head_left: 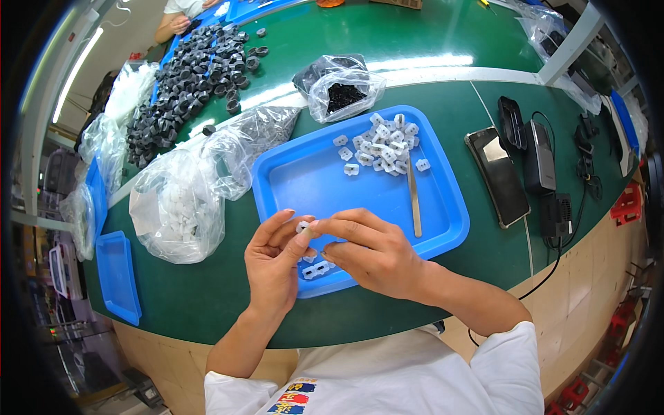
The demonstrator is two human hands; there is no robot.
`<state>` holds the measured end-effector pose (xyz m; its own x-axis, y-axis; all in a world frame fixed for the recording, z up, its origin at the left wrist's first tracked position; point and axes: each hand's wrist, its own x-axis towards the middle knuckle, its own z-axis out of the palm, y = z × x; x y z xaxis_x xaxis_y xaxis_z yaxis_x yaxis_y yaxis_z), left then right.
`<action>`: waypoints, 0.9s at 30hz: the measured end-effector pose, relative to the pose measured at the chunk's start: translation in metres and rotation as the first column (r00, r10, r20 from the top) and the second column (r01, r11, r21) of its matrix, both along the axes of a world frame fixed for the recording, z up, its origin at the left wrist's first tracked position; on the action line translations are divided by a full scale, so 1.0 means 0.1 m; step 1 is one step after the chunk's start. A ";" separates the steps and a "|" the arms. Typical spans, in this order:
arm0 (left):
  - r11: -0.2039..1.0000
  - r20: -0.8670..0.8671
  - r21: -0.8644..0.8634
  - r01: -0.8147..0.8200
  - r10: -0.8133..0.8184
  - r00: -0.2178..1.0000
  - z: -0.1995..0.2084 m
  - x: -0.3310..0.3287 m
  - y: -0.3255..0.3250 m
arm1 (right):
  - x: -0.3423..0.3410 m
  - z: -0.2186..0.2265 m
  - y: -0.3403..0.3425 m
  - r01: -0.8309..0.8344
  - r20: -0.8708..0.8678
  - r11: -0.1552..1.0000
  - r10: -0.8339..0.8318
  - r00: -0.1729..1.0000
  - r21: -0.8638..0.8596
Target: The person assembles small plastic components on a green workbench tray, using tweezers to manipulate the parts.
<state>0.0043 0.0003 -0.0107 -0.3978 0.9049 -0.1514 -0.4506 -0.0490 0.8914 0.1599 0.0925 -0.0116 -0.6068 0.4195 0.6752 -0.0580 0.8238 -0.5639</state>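
Over the near left part of a blue tray (290, 180), my left hand (273, 259) pinches a small white plastic part (302, 226) between thumb and forefinger. Fingertips of my right hand (377, 252) meet the same part from the other side. Below my hands, several similar white parts with dark centres (318, 268) lie in the tray's near corner, partly covered by my fingers. A loose pile of white plastic parts (387, 146) fills the tray's far right area. Beside that pile lie metal tweezers (414, 200).
Behind the tray stands a clear bag of small black pieces (344, 95). Left are a bag of white parts (181, 211), a heap of dark grey caps (200, 79) and a small blue tray (117, 277). A phone (498, 176) and a corded device (539, 159) lie right. Someone sits far left.
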 end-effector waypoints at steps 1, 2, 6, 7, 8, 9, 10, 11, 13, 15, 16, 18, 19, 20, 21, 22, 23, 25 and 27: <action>1.000 -0.033 0.010 -0.014 0.014 0.999 0.00 -0.01 0.00 | 0.01 0.01 0.00 -0.023 0.005 0.998 0.023 1.000 -0.056; 1.000 -0.033 0.009 -0.014 0.014 0.999 -0.01 -0.03 0.00 | 0.01 0.03 0.01 -0.023 0.005 0.998 0.023 1.000 -0.057; 1.000 -0.095 -0.003 0.030 -0.030 0.995 0.03 -0.01 0.01 | 0.09 0.09 0.05 -0.001 0.050 0.963 0.016 0.999 -0.271; 0.997 -0.131 -0.050 0.058 -0.064 0.989 0.07 0.01 0.01 | 0.12 0.10 0.07 -0.002 0.097 0.915 0.045 0.994 -0.404; 0.997 -0.129 -0.051 0.059 -0.066 0.989 0.09 0.01 0.00 | 0.13 0.10 0.09 0.000 0.099 0.914 0.044 0.994 -0.406; 0.992 -0.164 -0.053 0.113 -0.121 0.979 0.11 0.01 0.00 | 0.13 0.11 0.12 -0.010 0.086 0.891 0.055 0.995 -0.455; 0.984 -0.199 -0.056 0.167 -0.174 0.964 0.12 0.00 -0.01 | 0.13 0.11 0.13 -0.020 0.073 0.864 0.066 0.995 -0.502; 0.985 -0.198 -0.055 0.164 -0.172 0.965 0.11 -0.02 -0.01 | 0.14 0.11 0.14 -0.022 0.074 0.865 0.068 0.995 -0.501; 0.976 -0.283 -0.087 0.201 -0.218 0.934 0.09 -0.05 -0.03 | 0.14 0.11 0.14 -0.034 0.094 0.838 0.101 0.990 -0.545; 0.971 -0.291 -0.076 0.226 -0.239 0.926 0.08 -0.05 -0.02 | 0.14 0.09 0.16 -0.052 0.083 0.835 0.116 0.990 -0.547; 0.966 -0.302 -0.067 0.251 -0.259 0.917 0.08 -0.05 -0.02 | 0.13 0.08 0.16 -0.072 0.069 0.832 0.132 0.989 -0.550; 0.965 -0.311 -0.065 0.255 -0.263 0.913 0.07 -0.06 -0.03 | 0.13 0.07 0.16 -0.086 0.070 0.818 0.153 0.986 -0.569; 0.963 -0.321 -0.063 0.261 -0.267 0.909 0.06 -0.06 -0.04 | 0.12 0.06 0.16 -0.099 0.070 0.804 0.173 0.983 -0.587; 0.964 -0.319 -0.063 0.260 -0.266 0.910 0.07 -0.07 -0.04 | 0.12 0.07 0.16 -0.099 0.072 0.803 0.174 0.982 -0.587; 0.959 -0.330 -0.074 0.275 -0.284 0.900 0.08 -0.08 -0.04 | 0.13 0.07 0.16 -0.103 0.074 0.781 0.187 0.980 -0.617; 0.953 -0.341 -0.086 0.290 -0.301 0.891 0.09 -0.08 -0.04 | 0.13 0.08 0.16 -0.105 0.075 0.757 0.200 0.977 -0.645; 0.954 -0.339 -0.086 0.288 -0.300 0.891 0.10 -0.08 -0.04 | 0.13 0.09 0.16 -0.106 0.076 0.756 0.201 0.977 -0.646; 0.951 -0.291 -0.058 0.303 -0.307 0.906 0.12 -0.07 -0.04 | 0.14 0.12 0.19 -0.096 0.128 0.711 0.254 0.959 -0.697; 0.961 -0.279 -0.060 0.272 -0.277 0.919 0.14 -0.04 -0.04 | 0.15 0.13 0.20 -0.100 0.149 0.701 0.285 0.947 -0.706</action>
<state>0.0001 -0.0034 0.0036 -0.1628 0.9827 -0.0882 -0.1742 0.0594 0.9829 0.1751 0.1120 0.0010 -0.8230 0.5624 0.0805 0.0355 0.1924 -0.9807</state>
